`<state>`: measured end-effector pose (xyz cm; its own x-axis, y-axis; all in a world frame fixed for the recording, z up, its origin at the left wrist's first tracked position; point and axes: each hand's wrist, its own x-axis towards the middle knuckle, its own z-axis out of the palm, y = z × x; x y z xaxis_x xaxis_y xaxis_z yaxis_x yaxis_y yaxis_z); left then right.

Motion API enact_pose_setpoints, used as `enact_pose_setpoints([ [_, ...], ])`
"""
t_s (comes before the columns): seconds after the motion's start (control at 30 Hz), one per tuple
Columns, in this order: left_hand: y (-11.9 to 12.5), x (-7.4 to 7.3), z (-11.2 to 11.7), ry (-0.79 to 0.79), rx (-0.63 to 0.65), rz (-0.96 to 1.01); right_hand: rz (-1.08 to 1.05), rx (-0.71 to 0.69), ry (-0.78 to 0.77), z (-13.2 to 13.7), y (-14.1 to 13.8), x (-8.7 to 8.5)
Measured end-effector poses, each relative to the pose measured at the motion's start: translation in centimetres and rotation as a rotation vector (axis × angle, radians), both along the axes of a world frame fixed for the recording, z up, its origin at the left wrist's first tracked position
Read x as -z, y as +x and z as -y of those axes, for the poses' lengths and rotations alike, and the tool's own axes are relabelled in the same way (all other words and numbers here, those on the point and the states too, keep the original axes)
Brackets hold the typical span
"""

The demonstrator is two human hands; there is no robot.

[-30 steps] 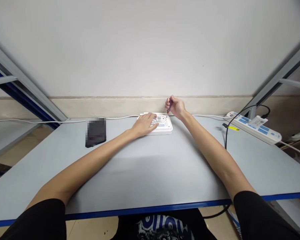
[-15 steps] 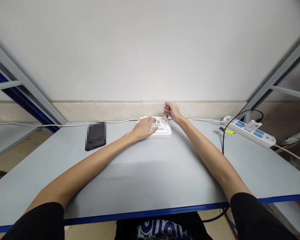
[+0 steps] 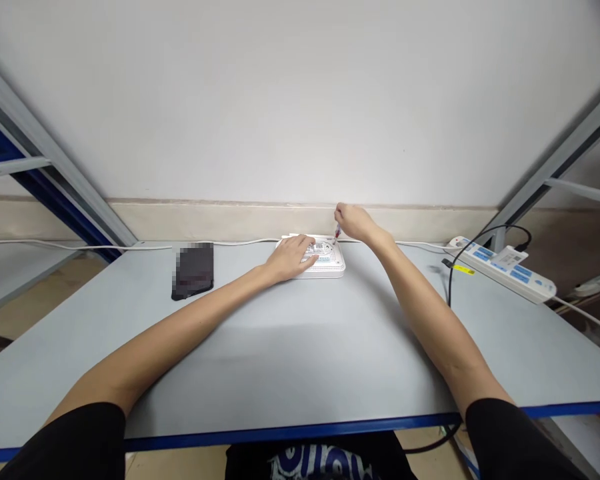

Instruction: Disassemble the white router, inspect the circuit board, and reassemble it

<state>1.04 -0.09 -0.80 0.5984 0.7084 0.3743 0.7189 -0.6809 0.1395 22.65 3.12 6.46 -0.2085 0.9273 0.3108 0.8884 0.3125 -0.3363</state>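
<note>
A white router-like box point(image 3: 330, 272) lies near the back edge of the table, its vented, labelled face up. Across its left part rests my left hand point(image 3: 291, 259), fingers stretched out and thumb spread on the surface. My right hand point(image 3: 354, 221) is closed round the handle of a small screwdriver point(image 3: 337, 232), red and clear where it shows. The screwdriver stands nearly upright, its tip down at the box's back right corner; the exact contact is too small to make out.
A dark pixelated object point(image 3: 194, 272) lies left of the box. On the right sits a white power strip point(image 3: 505, 270) with a plug and a black cable point(image 3: 450, 283). A white cord point(image 3: 240, 243) runs along the wall behind. Metal frame posts point(image 3: 75, 160) flank the table.
My right hand has shifted slightly right and its wrist has turned, so more of the screwdriver shows. My left hand stays on the box. The view has moved a little.
</note>
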Motion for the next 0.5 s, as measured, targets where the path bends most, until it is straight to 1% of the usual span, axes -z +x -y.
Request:
enact_pose_setpoints([
  [0.17, -0.10, -0.08, 0.12, 0.003, -0.003, 0.000, 0.100, -0.042, -0.029, 0.84, -0.25, -0.58],
  [0.33, -0.23, -0.20, 0.25, 0.012, -0.006, -0.004, 0.114, -0.058, -0.043, 0.95, -0.10, -0.75],
  [0.5, -0.26, -0.22, 0.25, 0.009, -0.003, -0.009, 0.103, -0.040, -0.060, 0.71, -0.12, -0.57],
])
